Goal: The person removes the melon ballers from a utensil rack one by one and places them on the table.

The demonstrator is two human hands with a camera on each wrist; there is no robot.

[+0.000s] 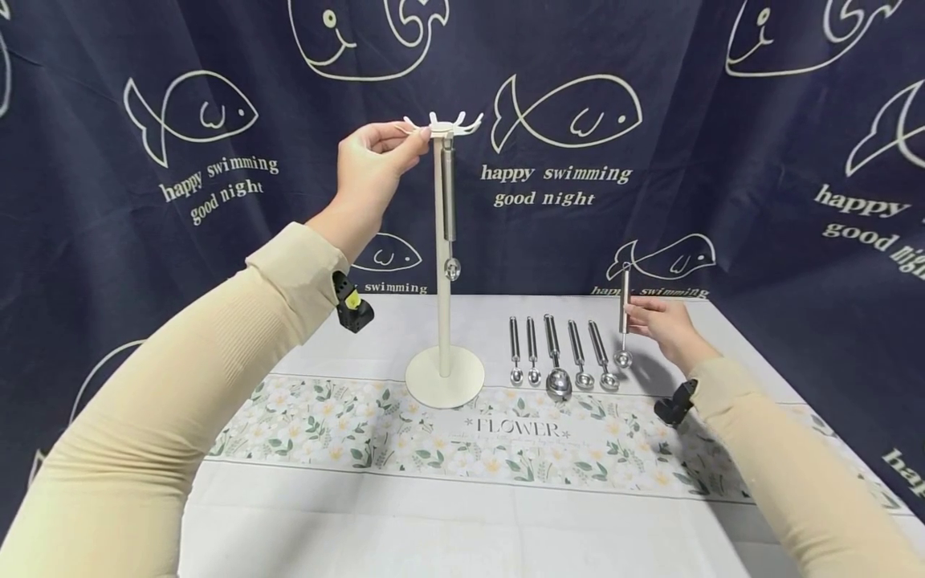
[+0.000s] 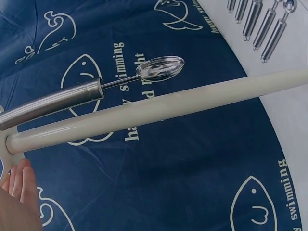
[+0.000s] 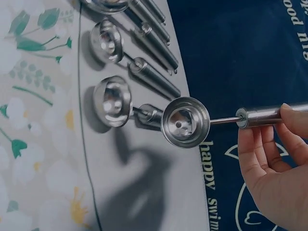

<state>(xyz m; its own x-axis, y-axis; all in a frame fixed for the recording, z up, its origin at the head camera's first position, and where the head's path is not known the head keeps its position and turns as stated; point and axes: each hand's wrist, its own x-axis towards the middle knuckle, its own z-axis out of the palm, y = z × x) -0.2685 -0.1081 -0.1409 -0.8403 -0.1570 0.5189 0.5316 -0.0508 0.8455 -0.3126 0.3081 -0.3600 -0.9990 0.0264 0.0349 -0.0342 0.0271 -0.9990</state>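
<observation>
My left hand point(image 1: 370, 170) pinches the rim of the hook ring point(image 1: 458, 131) on top of a cream utensil stand point(image 1: 444, 313). From one of its hooks hangs a steel scoop point(image 1: 450, 193), handle up and bowl down beside the pole. In the left wrist view the hanging scoop point(image 2: 57, 102) shows an oval bowl. Over at the right, my right hand point(image 1: 665, 325) holds a steel melon baller point(image 1: 625, 301) upright by its handle, the bowl lowest. Its round bowl point(image 3: 186, 122) has a small hole in the middle, seen in the right wrist view.
Several steel scoops point(image 1: 553, 341) lie in a row on the white table point(image 1: 347, 514), between the stand and my right hand, handles toward the back. A flowered strip point(image 1: 325, 433) crosses the table under the stand's round base point(image 1: 433, 393). A dark blue fish-print curtain point(image 1: 289, 233) hangs behind.
</observation>
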